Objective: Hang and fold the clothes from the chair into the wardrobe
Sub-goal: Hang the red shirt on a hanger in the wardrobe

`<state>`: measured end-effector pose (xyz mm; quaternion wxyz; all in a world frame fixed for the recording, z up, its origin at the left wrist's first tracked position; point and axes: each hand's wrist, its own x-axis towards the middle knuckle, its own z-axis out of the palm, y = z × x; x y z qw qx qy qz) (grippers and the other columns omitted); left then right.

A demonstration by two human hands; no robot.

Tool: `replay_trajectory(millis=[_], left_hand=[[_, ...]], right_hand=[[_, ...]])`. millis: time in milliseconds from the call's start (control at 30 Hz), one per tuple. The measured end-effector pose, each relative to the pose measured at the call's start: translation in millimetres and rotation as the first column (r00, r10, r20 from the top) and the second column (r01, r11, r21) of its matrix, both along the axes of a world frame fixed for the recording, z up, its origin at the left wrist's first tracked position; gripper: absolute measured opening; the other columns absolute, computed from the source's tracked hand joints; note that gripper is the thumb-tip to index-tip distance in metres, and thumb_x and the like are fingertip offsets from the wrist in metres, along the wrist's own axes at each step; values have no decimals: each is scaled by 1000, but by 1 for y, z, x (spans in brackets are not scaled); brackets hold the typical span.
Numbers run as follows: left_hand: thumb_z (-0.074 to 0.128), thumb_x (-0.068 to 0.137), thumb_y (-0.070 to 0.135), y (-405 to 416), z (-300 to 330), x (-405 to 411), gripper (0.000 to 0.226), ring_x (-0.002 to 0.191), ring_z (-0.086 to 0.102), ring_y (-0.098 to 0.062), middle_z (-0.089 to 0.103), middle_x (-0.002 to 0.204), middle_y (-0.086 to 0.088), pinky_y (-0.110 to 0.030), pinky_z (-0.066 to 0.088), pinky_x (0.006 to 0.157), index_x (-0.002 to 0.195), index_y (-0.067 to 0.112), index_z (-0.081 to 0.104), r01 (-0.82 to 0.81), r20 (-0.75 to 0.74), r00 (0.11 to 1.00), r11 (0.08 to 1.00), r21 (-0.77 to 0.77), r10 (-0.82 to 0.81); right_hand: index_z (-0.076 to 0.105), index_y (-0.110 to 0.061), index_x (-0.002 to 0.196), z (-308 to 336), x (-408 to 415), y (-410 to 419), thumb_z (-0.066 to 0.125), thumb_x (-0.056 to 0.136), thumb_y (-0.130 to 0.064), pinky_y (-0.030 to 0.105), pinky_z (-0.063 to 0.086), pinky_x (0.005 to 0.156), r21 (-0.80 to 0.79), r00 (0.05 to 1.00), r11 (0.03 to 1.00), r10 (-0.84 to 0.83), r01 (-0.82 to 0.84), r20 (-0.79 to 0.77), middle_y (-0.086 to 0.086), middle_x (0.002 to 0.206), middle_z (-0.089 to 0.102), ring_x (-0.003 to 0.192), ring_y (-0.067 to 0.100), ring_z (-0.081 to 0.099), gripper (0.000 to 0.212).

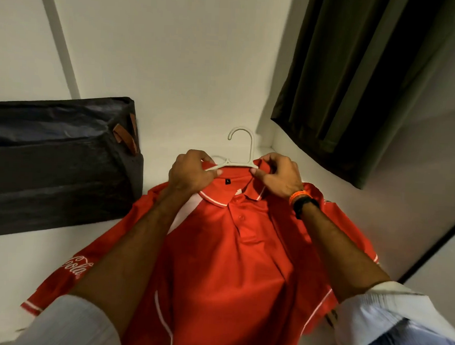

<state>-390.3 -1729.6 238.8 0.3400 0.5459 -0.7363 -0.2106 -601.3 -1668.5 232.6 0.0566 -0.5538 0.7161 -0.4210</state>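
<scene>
The hanger's (237, 157) shoulders hide inside the shirt (227, 264), whose hem is cut off at 6 o'clock. Left hand (191, 171) and right hand (280, 175) pinch its collar. White shelf (10, 266); bag (56, 158) at 9, curtain (358, 73) at 1.

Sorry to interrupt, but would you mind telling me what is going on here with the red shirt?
A person is fitting a red polo shirt onto a white plastic hanger. The shirt lies front up on a white surface, with the hanger's hook sticking out past the collar. The left hand pinches the collar on its side and the right hand pinches it on the other, working it over the hanger's arms. A dark storage bag sits beside the shirt. The shirt is not yet hung.
</scene>
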Motion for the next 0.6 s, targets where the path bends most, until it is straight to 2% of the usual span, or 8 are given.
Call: replay_trajectory(millis=[100, 300, 467, 600], left_hand=[[80, 73, 51, 28, 20, 6, 33, 112, 60, -25, 70, 116, -2, -29, 44, 84, 98, 31, 74, 21, -11, 1000, 995, -94, -22], [75, 75, 56, 104, 55, 18, 29, 109, 63, -21, 74, 108, 6, -33, 50, 87, 99, 39, 75, 8, -9, 1000, 957, -291, -11], [72, 81, 48, 179, 75, 25, 22, 104, 65, -18, 74, 104, 9, -34, 52, 88, 100, 38, 75, -27, 59, 997, 931, -364, 52], [70, 83, 48, 226, 76, 34, 22, 99, 67, -21, 75, 100, 6, -34, 53, 85, 101, 36, 74, -81, 58, 992, 920, -383, 111]], right_hand=[[69, -19, 100, 12, 4, 27, 79, 80, -33, 24, 44, 70, -102, 999, 994, 48, -47, 14, -3, 90, 67, 79, 15, 60, 27], [72, -18, 97, 41, 16, 95, 78, 82, -30, 21, 50, 72, -263, 989, 956, 144, -133, 24, -9, 86, 70, 77, 8, 64, 20], [71, -17, 104, 56, 19, 157, 78, 83, -28, 33, 55, 87, -284, 969, 928, 245, -240, -16, -5, 97, 72, 91, 12, 66, 24], [71, -16, 107, 61, 21, 199, 78, 83, -28, 36, 56, 90, -293, 944, 901, 329, -321, -23, -6, 101, 71, 96, 11, 66, 27]])
